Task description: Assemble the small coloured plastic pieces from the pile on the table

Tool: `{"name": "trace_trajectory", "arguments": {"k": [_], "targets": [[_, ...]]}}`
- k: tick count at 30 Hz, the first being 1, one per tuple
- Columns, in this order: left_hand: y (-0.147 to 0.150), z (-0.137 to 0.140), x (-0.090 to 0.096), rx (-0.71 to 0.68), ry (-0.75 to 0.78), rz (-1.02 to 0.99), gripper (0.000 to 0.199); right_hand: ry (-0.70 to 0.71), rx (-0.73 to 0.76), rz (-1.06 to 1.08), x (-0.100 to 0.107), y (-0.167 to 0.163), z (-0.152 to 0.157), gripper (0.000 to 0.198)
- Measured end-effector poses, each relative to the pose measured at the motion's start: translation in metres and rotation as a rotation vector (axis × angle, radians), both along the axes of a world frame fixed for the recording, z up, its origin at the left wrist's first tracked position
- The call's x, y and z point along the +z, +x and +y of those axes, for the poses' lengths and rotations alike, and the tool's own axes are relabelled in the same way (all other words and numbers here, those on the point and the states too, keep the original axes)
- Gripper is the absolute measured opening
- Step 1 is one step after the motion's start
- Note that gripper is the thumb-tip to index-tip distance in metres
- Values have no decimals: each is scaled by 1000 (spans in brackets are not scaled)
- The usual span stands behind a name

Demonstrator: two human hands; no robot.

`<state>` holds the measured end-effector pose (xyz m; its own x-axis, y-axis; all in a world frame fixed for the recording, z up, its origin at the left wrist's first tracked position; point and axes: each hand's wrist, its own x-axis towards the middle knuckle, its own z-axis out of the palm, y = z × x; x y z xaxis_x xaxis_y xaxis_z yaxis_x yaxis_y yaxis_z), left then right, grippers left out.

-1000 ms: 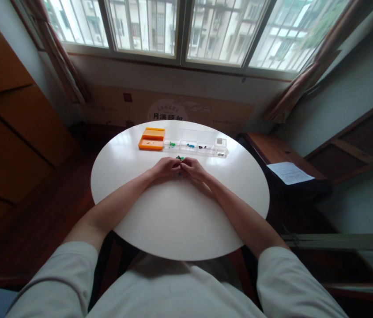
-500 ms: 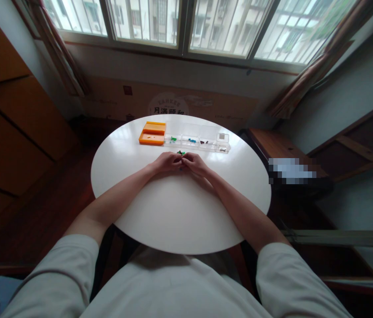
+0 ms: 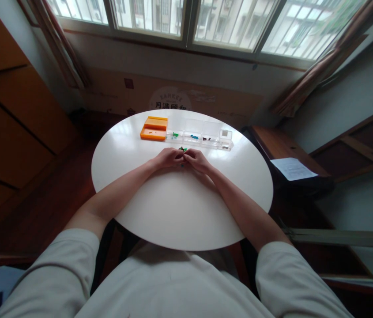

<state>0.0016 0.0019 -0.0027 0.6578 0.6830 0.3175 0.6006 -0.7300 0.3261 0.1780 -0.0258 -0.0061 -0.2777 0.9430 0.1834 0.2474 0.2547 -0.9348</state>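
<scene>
My left hand (image 3: 169,158) and my right hand (image 3: 198,160) meet over the far half of the white round table (image 3: 176,207). Both are closed, fingertips pressed together around a small green and dark object (image 3: 182,149) that pokes out beyond them. It looks like joined toy bricks, but the fingers cover most of it. A tiny bluish piece (image 3: 182,165) shows just below the fingertips; whether it is held or lies on the table I cannot tell.
Beyond my hands stand an orange open box (image 3: 154,136) and a row of clear lidded compartments (image 3: 197,144) with small green, blue, dark and whitish pieces. A paper sheet (image 3: 293,169) lies on a wooden stand (image 3: 272,139) at right. Windows are behind.
My view has shifted slightly, so the table and boxes sit a little higher in the frame. The hands stay together around the small green object, with only slight finger movement.
</scene>
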Motion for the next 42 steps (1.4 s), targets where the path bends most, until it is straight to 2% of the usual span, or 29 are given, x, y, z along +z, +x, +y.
{"name": "trace_trajectory", "arguments": {"k": [26, 42], "targets": [[1, 2, -2, -10, -17, -23, 35, 34, 2, -21, -4, 3, 3, 20], [0, 0, 0, 0, -12, 1, 36, -21, -3, 19, -5, 2, 2, 23]]}}
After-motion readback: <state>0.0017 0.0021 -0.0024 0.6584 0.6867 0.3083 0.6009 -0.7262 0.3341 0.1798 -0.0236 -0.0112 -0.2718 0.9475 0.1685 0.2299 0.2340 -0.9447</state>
